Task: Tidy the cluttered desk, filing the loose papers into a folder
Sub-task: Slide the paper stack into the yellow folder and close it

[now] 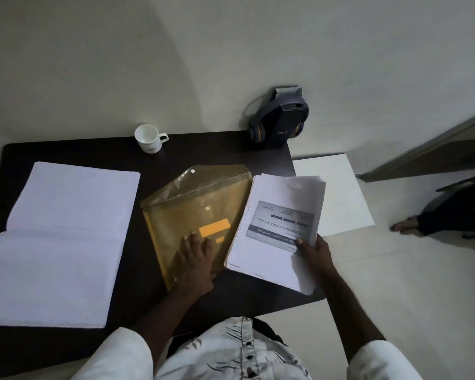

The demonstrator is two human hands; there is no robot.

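Head view looks down on a dark desk [154, 165] in dim light. The left hand [194, 260] lies flat on the lower part of a translucent amber folder [195, 212], fingers slightly spread and pressing it to the desk; the folder's flap is open, pointing away toward the wall. The right hand [314, 252] pinches a stack of loose papers [274, 231] at its near right edge, thumb on top over a printed sheet, the other fingers hidden beneath. The stack lies just beside the folder's right edge, overlapping it slightly, and overhangs the desk's right side.

Left of the folder, two large piles of white sheets [66, 237] cover much of the desk. A white cup [150, 138] stands at the far edge, and headphones [279, 120] hang around a dark box at the far right corner. A white board [340, 198] sits on the floor beyond the desk's right side.
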